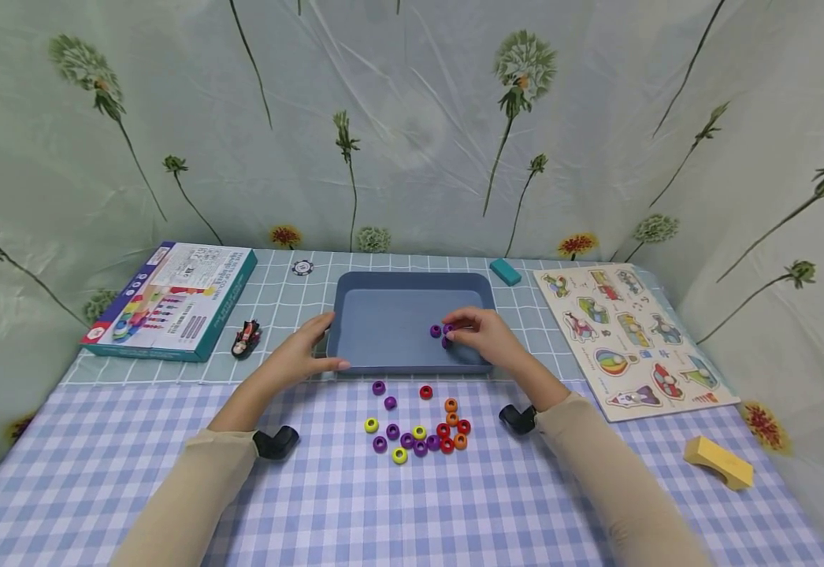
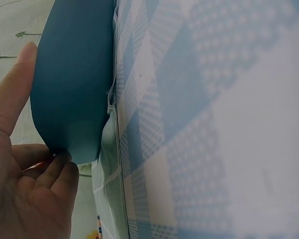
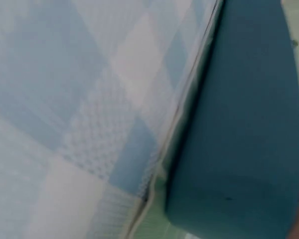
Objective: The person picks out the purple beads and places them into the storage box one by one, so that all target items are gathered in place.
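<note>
Purple beads (image 1: 436,331) in a blue tray (image 1: 384,331)

The right hand (image 1: 481,334) pinches one purple bead (image 1: 447,328) at the tray's right, beside the others. The left hand (image 1: 297,356), fingers relaxed, touches the tray's left end. Loose coloured beads (image 1: 421,447) lie on the near checked cloth (image 1: 341,504).

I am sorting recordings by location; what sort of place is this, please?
Probably an indoor play table: it has a picture puzzle board, loose coloured beads, and a flower-printed curtain hanging behind.
</note>
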The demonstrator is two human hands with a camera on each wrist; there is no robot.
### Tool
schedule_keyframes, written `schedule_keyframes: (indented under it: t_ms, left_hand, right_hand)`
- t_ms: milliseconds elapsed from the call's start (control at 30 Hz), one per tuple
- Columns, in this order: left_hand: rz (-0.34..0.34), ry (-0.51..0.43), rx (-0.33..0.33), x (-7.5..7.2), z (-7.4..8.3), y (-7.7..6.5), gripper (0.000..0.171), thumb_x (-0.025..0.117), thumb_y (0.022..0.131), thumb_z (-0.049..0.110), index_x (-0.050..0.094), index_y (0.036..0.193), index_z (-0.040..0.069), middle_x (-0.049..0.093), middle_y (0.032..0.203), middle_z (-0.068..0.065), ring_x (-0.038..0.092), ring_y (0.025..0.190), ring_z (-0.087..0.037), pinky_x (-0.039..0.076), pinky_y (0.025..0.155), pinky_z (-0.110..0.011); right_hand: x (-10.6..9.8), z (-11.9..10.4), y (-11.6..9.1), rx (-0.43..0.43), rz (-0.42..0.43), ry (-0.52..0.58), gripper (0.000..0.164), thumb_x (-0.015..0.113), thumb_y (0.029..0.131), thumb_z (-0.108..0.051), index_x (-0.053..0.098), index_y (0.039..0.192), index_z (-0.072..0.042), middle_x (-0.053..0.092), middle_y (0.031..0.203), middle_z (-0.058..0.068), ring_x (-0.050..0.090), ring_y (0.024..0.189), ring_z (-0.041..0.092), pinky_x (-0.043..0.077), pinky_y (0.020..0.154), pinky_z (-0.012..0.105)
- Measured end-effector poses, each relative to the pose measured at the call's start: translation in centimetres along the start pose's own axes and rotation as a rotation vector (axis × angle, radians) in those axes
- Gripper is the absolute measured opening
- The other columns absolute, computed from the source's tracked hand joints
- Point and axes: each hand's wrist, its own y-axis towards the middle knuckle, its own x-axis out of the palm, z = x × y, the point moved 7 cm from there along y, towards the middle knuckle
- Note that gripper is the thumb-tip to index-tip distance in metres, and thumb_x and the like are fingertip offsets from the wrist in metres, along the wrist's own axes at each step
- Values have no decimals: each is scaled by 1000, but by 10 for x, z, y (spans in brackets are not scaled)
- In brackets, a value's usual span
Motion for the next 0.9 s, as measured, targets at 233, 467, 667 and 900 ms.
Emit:
schedule_keyframes:
  t_ms: [233, 467, 667, 900]
  left_hand:
    - [8, -3, -10, 0, -1, 0, 96, 66, 62, 44, 15, 132, 4, 15, 134, -16, 22, 118, -32, 24, 94, -41]
    - [4, 2, -11, 0, -1, -1, 99, 64, 59, 51, 15, 132, 4, 15, 134, -16, 22, 118, -32, 25, 93, -41]
    - [3, -4, -10, 1, -1, -1, 99, 64, 60, 50, 15, 132, 3, 15, 134, -16, 22, 118, -32, 25, 93, -42]
    - [10, 4, -8, 0, -1, 0, 97, 65, 61, 46, 15, 132, 3, 15, 134, -16, 22, 118, -32, 24, 93, -42]
  right_hand:
    - [0, 15, 15, 79, 17, -99, 21, 58, 76, -8, 59, 97, -4, 57, 93, 4, 52, 84, 15, 44, 74, 29]
    - [6, 22, 20, 131, -2, -158, 19, 57, 77, -5, 59, 96, -3, 58, 92, 8, 52, 83, 17, 43, 74, 29]
    - [5, 21, 19, 136, 19, -118, 24, 58, 77, -7, 56, 100, -3, 56, 97, 9, 51, 85, 17, 44, 75, 29]
    - [10, -18, 2, -54, -19, 37, 31, 59, 76, -14, 52, 105, -3, 52, 104, 13, 50, 92, 23, 43, 78, 28]
